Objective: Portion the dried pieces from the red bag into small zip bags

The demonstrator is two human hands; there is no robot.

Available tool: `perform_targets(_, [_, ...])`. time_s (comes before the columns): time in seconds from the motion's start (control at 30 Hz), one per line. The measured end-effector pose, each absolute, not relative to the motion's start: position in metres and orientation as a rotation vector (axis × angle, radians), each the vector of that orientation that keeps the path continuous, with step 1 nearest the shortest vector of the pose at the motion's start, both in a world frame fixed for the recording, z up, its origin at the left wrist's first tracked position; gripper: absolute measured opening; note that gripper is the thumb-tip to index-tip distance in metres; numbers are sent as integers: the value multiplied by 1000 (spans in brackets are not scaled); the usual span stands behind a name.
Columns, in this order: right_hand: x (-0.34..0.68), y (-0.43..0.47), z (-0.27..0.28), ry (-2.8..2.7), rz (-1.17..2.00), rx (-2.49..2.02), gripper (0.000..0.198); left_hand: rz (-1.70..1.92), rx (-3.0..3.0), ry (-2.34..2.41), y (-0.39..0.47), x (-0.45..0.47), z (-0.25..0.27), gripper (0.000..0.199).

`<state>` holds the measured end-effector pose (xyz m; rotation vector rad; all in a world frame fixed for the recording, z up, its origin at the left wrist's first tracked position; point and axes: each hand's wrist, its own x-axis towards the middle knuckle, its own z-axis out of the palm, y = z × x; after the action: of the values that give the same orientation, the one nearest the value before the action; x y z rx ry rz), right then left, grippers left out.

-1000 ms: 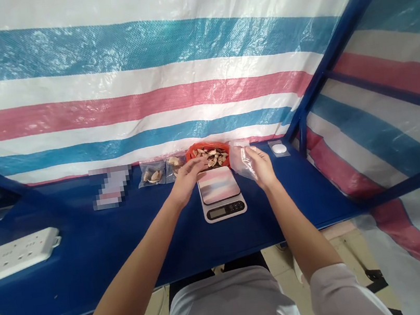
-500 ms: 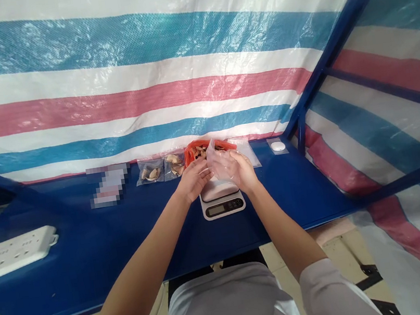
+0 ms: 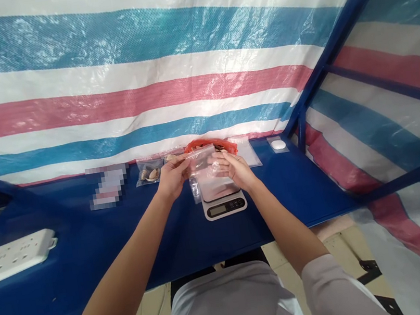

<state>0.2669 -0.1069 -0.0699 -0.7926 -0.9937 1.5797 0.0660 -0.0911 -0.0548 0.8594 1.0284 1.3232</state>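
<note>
My left hand [image 3: 174,177] pinches the left side of a clear plastic bag [image 3: 200,160], which hangs over the left part of a kitchen scale [image 3: 226,206]. At the bag's right edge is my right hand [image 3: 236,168]; its fingers are stretched out and slightly apart, touching the plastic. No contents can be made out in the bag. Behind both hands lies a red bag [image 3: 207,141] with brownish pieces in it, partly hidden. A clear bag of dried, sliced-looking pieces [image 3: 149,173] lies left of my left hand, and a second such bag [image 3: 170,157] is mostly covered by it.
Flat clear bags [image 3: 248,151] lie right of the red bag. A small packet with a white round object [image 3: 278,145] is farther right. On the left are a blurred-out item [image 3: 107,186] and a white power strip [image 3: 15,255] on the blue table [image 3: 129,248]. Striped sheeting [image 3: 126,101] stands behind.
My left hand has moved left and now pinches the bag. The bag has been drawn left and spread out over the scale's left side. My right hand's fingers have straightened.
</note>
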Motion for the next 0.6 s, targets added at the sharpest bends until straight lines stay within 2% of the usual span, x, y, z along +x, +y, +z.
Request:
perform_targets(0.2, [247, -101, -57, -1167, 1517, -940, 42, 1183, 1237, 1135, -77, 39, -51, 34])
perform_targets(0.33, [237, -94, -57, -1303, 1345, -1033, 32, 1112, 1470, 1172, -69, 32, -54, 33])
perform_targets(0.6, [242, -83, -81, -1365, 1045, -1229, 21, 1291, 1904, 1461, -84, 41, -57, 36])
